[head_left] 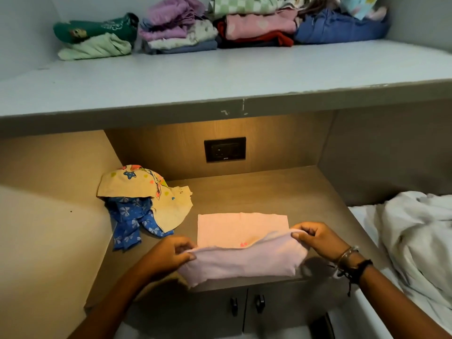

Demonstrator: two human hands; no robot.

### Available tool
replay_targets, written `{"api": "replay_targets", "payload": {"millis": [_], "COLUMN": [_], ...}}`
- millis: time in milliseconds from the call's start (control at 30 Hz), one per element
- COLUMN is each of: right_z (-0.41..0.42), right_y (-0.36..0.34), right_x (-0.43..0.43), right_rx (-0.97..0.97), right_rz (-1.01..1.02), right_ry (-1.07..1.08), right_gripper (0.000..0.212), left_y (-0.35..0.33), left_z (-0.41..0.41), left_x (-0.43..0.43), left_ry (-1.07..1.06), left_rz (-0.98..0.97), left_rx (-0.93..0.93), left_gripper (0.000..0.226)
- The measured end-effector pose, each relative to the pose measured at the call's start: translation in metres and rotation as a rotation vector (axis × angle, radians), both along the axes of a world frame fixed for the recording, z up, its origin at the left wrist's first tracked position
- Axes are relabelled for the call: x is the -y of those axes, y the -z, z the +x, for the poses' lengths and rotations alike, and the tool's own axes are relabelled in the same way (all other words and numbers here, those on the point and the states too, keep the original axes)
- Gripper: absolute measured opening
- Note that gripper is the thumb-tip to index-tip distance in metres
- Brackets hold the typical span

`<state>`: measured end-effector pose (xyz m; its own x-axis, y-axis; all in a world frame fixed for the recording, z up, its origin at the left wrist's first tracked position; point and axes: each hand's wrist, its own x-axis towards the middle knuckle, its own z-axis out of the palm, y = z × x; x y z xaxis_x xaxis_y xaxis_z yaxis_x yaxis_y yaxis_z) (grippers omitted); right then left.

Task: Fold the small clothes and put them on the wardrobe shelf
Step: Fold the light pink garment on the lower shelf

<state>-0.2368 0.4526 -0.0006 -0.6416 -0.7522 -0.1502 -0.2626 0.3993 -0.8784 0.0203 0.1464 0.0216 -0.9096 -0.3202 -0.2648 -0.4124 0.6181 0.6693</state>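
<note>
- the pink garment (242, 243) lies on the counter (281, 192), its far half flat and its near edge lifted by both hands; it looks mid-fold, with the near part being brought over the far part.
- the left hand (168, 253) pinches the garment's left near corner, fingers (188, 256) pressed together on the cloth.
- the right hand (315, 238) pinches the right near corner the same way, so the raised edge is held taut and even, probably to keep the fold straight.
- the flat half rests square to the counter's front edge, which gives a firm base to fold against.
- just beside it to the left, a crumpled cream printed piece (146, 192) lies over a blue flowered one (132, 221); both look unfolded and waiting.
- above, the wardrobe shelf (220, 77) carries folded stacks (220, 25) along its back, with bare room in front, where this garment would likely go.
- judging by that, the task is well along, with this piece and two more left.
- a white sheet (415, 236) lies bunched at the right, well apart from the work.
</note>
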Motion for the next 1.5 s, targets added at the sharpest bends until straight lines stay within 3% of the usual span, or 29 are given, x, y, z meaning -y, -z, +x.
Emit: {"api": "replay_targets", "payload": {"millis": [100, 233, 333, 400, 467, 533, 633, 800, 967, 1133, 1233, 1300, 1367, 1467, 1500], "right_z": [-0.019, -0.047, -0.055, -0.043, -0.014, 0.023, 0.054, 0.019, -0.036, -0.025, -0.014, -0.002, 0.017, 0.052, 0.062], "right_y": [-0.001, 0.01, 0.016, 0.02, 0.031, 0.047, 0.072, 0.08, 0.042, 0.039, 0.028, 0.026, 0.034, 0.061, 0.069], "right_x": [0.025, 0.066, 0.076, 0.072, 0.063, 0.058, 0.057, 0.073, 0.161, 0.195, 0.18, 0.155, 0.116, 0.056, 0.04], "right_rx": [-0.059, -0.084, -0.177, -0.368, -0.561, -0.722, -0.692, -0.641, -0.532, -0.488, -0.485, -0.577, -0.679, -0.691, -0.692], "right_rz": [0.027, 0.099, 0.225, 0.255, 0.281, 0.414, 0.642, 0.814, 0.996, 0.907, 0.646, 0.502, 0.472, 0.609, 0.63], "right_ry": [0.075, 0.274, 0.475, 0.498, 0.362, 0.108, -0.231, -0.162, -0.233, -0.433, -0.43, -0.429, -0.491, -0.573, -0.563], "right_gripper": [0.016, 0.011, 0.06, 0.06, 0.058, 0.064, 0.081, 0.074, 0.069, 0.057, 0.051, 0.053, 0.065, 0.107, 0.112], "left_y": [-0.006, 0.005, 0.025, 0.04, 0.064, 0.089, 0.11, 0.08, 0.052, 0.052, 0.066, 0.077, 0.082, 0.083, 0.085], "left_z": [-0.036, -0.094, -0.116, -0.111, -0.092, -0.066, -0.041, -0.046, -0.063, -0.075, -0.061, -0.048, -0.043, -0.041, -0.038], "left_x": [0.019, 0.041, 0.045, 0.035, 0.015, -0.001, -0.003, -0.015, -0.081, -0.09, -0.073, -0.059, -0.046, -0.044, -0.048], "left_ry": [-0.049, -0.106, -0.221, -0.263, -0.115, 0.19, 0.393, 0.352, 0.507, 0.516, 0.469, 0.495, 0.581, 0.663, 0.655], "left_rz": [0.037, -0.069, -0.408, -0.53, -0.522, -0.508, -0.531, -0.541, -0.516, -0.427, -0.316, -0.36, -0.452, -0.593, -0.627], "left_rx": [-0.012, -0.051, -0.05, -0.135, -0.167, -0.078, 0.046, 0.181, 0.1, 0.101, 0.034, 0.004, 0.063, 0.125, 0.096], "left_gripper": [0.014, 0.013, 0.04, 0.046, 0.05, 0.061, 0.074, 0.082, 0.065, 0.064, 0.071, 0.076, 0.087, 0.098, 0.095]}}
